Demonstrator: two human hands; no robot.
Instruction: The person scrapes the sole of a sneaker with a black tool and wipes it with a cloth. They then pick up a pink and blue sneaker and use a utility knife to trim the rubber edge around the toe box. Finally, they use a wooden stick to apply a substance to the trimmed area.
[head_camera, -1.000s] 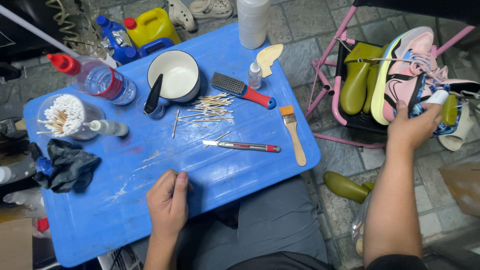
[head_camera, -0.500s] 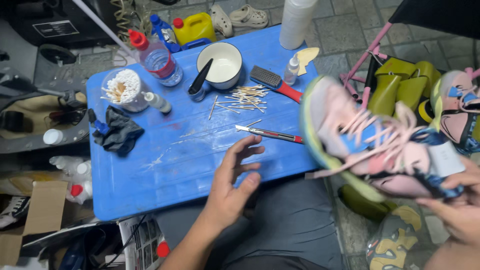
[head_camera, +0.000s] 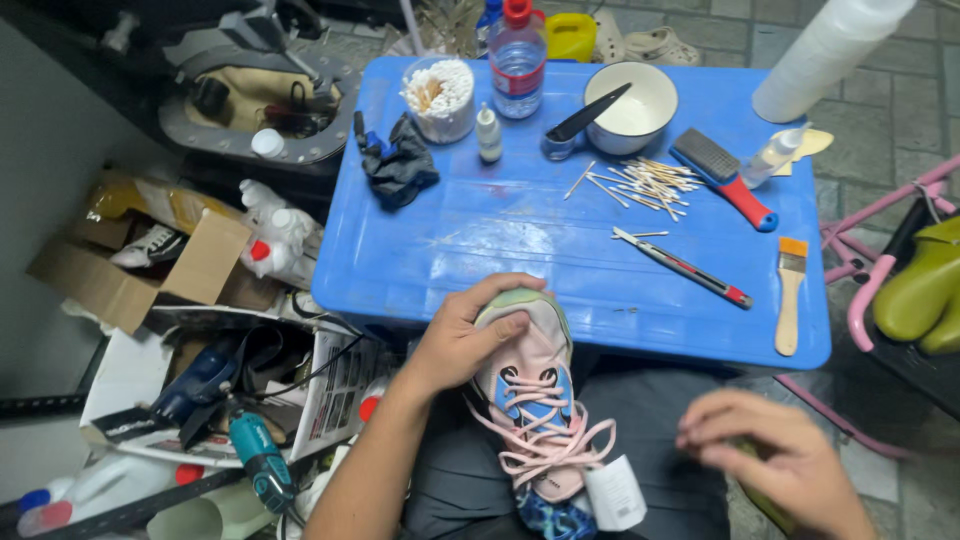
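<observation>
A pink and blue sneaker (head_camera: 538, 400) with loose pink laces lies on my lap, toe toward the blue table (head_camera: 500, 235). A white tag (head_camera: 615, 492) hangs off its heel end. My left hand (head_camera: 465, 335) grips the sneaker's toe. My right hand (head_camera: 775, 455) hovers at the lower right, blurred, fingers curled, close to the sneaker's side; whether it holds anything is unclear.
On the blue table lie a red-handled utility knife (head_camera: 682, 266), a paintbrush (head_camera: 789, 295), a red-handled scrub brush (head_camera: 724, 178), scattered cotton swabs (head_camera: 640, 182), a white bowl (head_camera: 632, 105), a water bottle (head_camera: 517, 60), a swab cup (head_camera: 439, 97) and a dark cloth (head_camera: 400, 165). Boxes and tools crowd the left floor.
The sneaker came off the pink rack at the right, swung across and now rests on my lap. My left hand left the table and took its toe.
</observation>
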